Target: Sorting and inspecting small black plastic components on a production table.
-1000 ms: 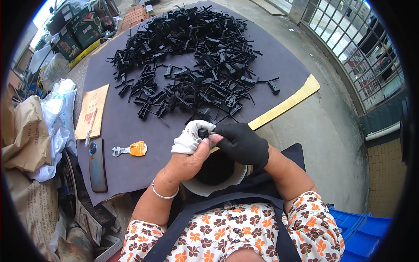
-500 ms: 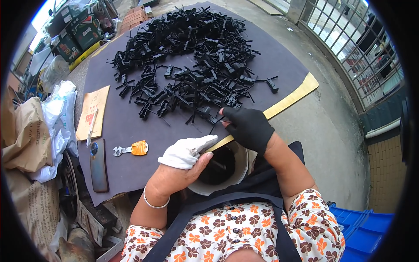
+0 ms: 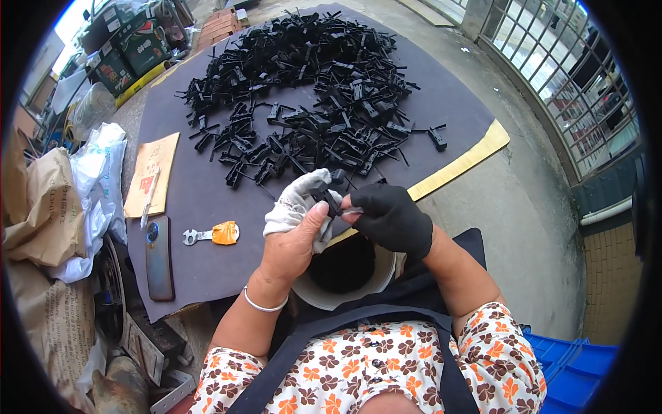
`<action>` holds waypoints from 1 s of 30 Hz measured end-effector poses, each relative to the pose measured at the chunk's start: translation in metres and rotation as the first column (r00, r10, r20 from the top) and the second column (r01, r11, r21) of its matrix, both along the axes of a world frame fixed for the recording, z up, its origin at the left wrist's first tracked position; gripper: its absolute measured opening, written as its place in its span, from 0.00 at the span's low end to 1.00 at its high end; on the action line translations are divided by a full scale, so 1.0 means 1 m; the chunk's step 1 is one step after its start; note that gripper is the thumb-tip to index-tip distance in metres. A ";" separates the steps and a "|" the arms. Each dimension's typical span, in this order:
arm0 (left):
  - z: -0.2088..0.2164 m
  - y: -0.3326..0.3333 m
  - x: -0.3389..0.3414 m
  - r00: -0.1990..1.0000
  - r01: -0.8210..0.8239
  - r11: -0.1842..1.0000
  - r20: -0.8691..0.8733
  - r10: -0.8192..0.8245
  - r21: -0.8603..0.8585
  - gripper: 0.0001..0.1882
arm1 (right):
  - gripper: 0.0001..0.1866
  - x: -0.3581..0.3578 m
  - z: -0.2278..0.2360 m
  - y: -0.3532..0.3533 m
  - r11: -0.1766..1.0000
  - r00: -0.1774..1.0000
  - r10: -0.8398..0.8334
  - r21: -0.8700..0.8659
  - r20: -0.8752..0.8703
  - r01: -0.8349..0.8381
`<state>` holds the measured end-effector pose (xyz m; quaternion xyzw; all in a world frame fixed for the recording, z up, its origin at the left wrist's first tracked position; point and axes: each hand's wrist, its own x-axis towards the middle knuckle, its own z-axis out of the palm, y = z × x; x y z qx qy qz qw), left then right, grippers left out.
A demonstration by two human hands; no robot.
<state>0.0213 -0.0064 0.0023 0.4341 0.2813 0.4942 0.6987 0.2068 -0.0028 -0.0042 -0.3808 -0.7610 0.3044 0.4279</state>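
Note:
My left hand (image 3: 296,212), in a white glove with the thumb bare, is closed round a black plastic part (image 3: 327,199) over the table's front edge. Against the lower right side of that part, my right hand (image 3: 389,217) in a black fingerless glove is closed in a pinch. Between its fingertips shows a small pale sliver, too small to name. A large heap of similar black plastic parts (image 3: 303,76) covers the far middle of the table, with looser ones spread toward me. Below my hands stands a whitish bucket (image 3: 321,295) with dark contents.
On the dark table sheet (image 3: 200,276) at the left lie a phone (image 3: 159,261), a small wrench with orange wrapping (image 3: 224,233), and a brown envelope (image 3: 165,155) with a pen (image 3: 147,200). Bags (image 3: 52,214) crowd the left side. Blue crates (image 3: 576,372) stand at lower right.
My left hand has risen from the table edge and now grips a black part. The right hand has moved slightly right and down, meeting the left at that part.

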 end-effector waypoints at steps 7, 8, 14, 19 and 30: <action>-0.011 -0.003 0.007 0.950 -0.081 0.964 -0.272 0.152 0.254 0.19 | 0.10 -0.009 0.019 -0.010 0.944 0.979 -0.076 0.331 0.188 0.010; -0.007 -0.004 0.004 0.965 -0.001 0.994 -0.261 0.029 0.107 0.18 | 0.10 -0.011 0.015 -0.011 0.944 0.979 -0.079 0.331 0.187 0.013; -0.008 -0.009 0.008 0.990 0.074 0.977 -0.135 -0.047 0.199 0.17 | 0.06 -0.015 0.018 -0.013 0.959 0.974 -0.211 -0.212 -0.087 0.189; -0.007 -0.008 0.007 0.966 -0.020 0.977 -0.249 0.074 0.211 0.17 | 0.07 -0.003 0.021 -0.006 0.978 0.999 0.023 -0.208 -0.024 -0.028; 0.004 -0.010 0.011 0.721 -0.018 0.632 -0.428 0.545 0.775 0.15 | 0.09 -0.015 0.003 -0.010 0.983 0.997 -0.060 -0.173 -0.038 0.052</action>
